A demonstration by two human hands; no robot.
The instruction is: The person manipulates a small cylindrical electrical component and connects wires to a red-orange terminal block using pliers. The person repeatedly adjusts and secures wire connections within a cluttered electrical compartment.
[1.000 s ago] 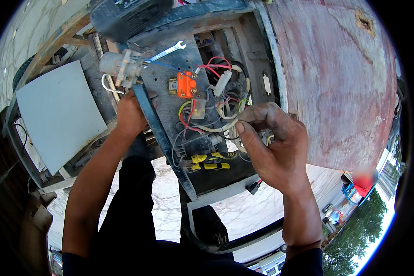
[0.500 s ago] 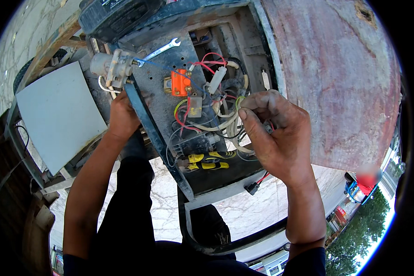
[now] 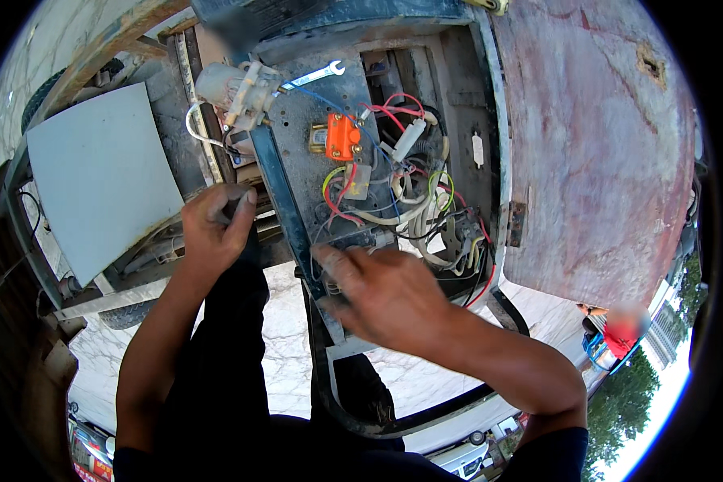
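My left hand (image 3: pixel 217 229) is left of the blue metal bar (image 3: pixel 283 197), fingers curled and thumb bent against them; what they hold, if anything, cannot be made out. My right hand (image 3: pixel 386 293) reaches across the near end of the compartment, fingers pointing left to the bar, thumb and forefinger apart. It covers the spot where yellow-black pliers lay. Beyond it sit a bundle of wires (image 3: pixel 416 214), a yellow-green wire loop (image 3: pixel 450 191) and an orange terminal block (image 3: pixel 343 137). An open-ended wrench (image 3: pixel 313 76) rests at a bolt of the grey metal cylinder part (image 3: pixel 249 92).
A reddish worn panel (image 3: pixel 594 153) spans the right side. At left a pale grey sheet (image 3: pixel 100 185) lies on the frame. A curved black tube (image 3: pixel 450 403) runs near my knees. Another person in red (image 3: pixel 620 341) is at the far right.
My right hand has let go of the yellow-green wire and moved left and nearer, over the pliers. My left hand has come out from behind the bar. The view has shifted slightly.
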